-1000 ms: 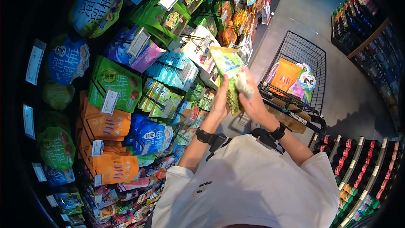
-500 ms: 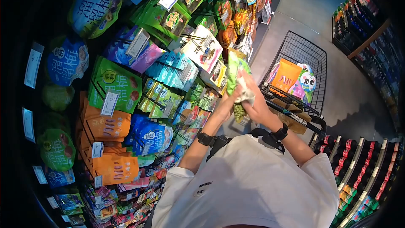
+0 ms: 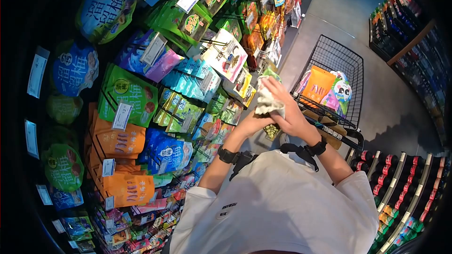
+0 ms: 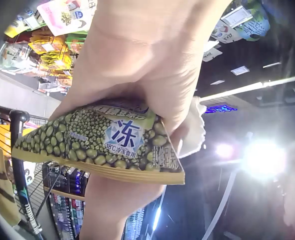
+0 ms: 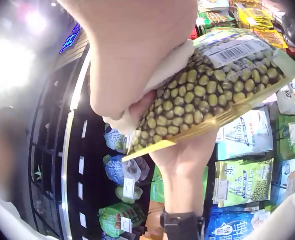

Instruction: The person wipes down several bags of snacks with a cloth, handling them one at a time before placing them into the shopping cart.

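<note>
A green bag printed with round green beans [image 3: 271, 132] is between the hands in front of the chest. The left hand [image 3: 252, 124] grips it from below; in the left wrist view its printed lower part [image 4: 82, 140] spreads beneath that hand. A crumpled white cloth [image 3: 267, 99] lies against the bag, pinched by the right hand [image 3: 291, 115]. In the right wrist view the cloth [image 5: 172, 65] shows between the right hand [image 5: 132, 55] and the bean-printed face [image 5: 202, 95]. The bag's middle is hidden by hands and cloth.
Hanging snack bags [image 3: 129, 91] fill the shelves at left. A black wire cart [image 3: 356, 73] stands ahead at right, holding an orange bag [image 3: 320, 83] and a panda-faced package [image 3: 343, 89]. Bottles [image 3: 383, 174] line a rack at lower right.
The bag has swung away from the shelves and its green upper part is now mostly covered. The right hand and cloth have shifted over it, and the left hand has turned beneath it.
</note>
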`<move>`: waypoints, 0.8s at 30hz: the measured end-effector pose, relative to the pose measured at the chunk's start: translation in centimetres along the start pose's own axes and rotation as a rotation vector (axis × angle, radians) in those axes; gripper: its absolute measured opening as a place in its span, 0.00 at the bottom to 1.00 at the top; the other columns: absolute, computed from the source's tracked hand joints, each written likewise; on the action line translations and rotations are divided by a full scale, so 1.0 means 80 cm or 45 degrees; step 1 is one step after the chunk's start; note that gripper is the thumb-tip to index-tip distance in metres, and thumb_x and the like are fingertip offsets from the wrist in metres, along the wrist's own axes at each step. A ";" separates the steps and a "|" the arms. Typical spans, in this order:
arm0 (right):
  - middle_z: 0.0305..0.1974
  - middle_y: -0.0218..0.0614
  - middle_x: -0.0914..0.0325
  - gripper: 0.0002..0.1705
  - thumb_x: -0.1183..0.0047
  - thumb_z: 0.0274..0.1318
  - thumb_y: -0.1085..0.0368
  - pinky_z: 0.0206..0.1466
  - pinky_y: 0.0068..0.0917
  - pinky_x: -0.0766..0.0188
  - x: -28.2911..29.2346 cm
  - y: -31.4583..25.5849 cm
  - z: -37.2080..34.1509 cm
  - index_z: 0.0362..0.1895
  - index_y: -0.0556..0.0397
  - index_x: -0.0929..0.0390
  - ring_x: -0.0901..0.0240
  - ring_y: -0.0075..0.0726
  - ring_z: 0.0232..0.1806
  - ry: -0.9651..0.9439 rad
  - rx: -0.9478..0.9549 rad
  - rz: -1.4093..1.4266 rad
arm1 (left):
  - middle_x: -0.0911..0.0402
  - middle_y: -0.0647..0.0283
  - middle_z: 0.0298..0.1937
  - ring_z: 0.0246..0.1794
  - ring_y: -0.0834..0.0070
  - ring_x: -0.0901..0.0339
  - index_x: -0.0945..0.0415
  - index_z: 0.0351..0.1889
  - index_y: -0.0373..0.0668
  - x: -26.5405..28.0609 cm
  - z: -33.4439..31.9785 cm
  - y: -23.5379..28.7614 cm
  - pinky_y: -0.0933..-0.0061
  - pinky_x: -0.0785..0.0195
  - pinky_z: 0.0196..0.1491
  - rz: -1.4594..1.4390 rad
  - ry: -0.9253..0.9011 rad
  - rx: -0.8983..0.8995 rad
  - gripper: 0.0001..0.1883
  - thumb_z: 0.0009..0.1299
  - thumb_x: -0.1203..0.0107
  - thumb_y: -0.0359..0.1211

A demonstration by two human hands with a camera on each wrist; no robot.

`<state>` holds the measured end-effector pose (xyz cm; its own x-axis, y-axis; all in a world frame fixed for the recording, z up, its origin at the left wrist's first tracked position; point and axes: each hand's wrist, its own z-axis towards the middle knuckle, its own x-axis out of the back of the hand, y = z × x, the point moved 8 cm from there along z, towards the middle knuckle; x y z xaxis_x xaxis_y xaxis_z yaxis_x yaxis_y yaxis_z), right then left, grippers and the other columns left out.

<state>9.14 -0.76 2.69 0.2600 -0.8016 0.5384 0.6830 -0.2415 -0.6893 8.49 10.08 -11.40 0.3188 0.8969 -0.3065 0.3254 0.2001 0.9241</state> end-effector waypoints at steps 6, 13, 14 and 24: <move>0.74 0.59 0.46 0.29 0.54 0.66 0.68 0.78 0.45 0.57 0.013 0.047 -0.006 0.70 0.61 0.39 0.52 0.61 0.77 0.467 -0.232 -0.052 | 0.27 0.68 0.47 0.46 0.81 0.29 0.36 0.65 0.38 -0.039 -0.010 0.041 0.76 0.31 0.48 0.148 -0.106 -0.004 0.30 0.62 0.42 0.24; 0.74 0.57 0.45 0.26 0.60 0.72 0.60 0.79 0.41 0.59 0.007 0.044 -0.005 0.68 0.64 0.36 0.51 0.60 0.77 0.274 -0.268 0.237 | 0.24 0.68 0.47 0.45 0.80 0.27 0.32 0.62 0.37 -0.027 -0.009 0.019 0.75 0.30 0.47 0.157 -0.172 0.158 0.26 0.63 0.43 0.23; 0.74 0.55 0.44 0.28 0.62 0.74 0.56 0.80 0.40 0.61 0.008 0.054 -0.005 0.68 0.64 0.37 0.49 0.58 0.76 0.260 -0.310 0.195 | 0.23 0.67 0.48 0.46 0.80 0.26 0.33 0.63 0.37 -0.026 -0.009 0.020 0.75 0.29 0.47 0.141 -0.163 0.176 0.28 0.63 0.43 0.23; 0.67 0.39 0.33 0.33 0.65 0.78 0.46 0.72 0.30 0.46 0.006 0.169 -0.058 0.68 0.63 0.35 0.38 0.34 0.67 0.618 -0.782 0.790 | 0.20 0.63 0.50 0.44 0.77 0.23 0.36 0.67 0.37 -0.015 -0.021 0.052 0.75 0.27 0.45 -0.097 0.041 0.075 0.36 0.57 0.42 0.18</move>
<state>15.33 -6.95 -8.67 0.0502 -0.9852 -0.1638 0.0140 0.1647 -0.9862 7.94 10.48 -6.80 0.2628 0.8923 -0.3671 0.3999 0.2455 0.8831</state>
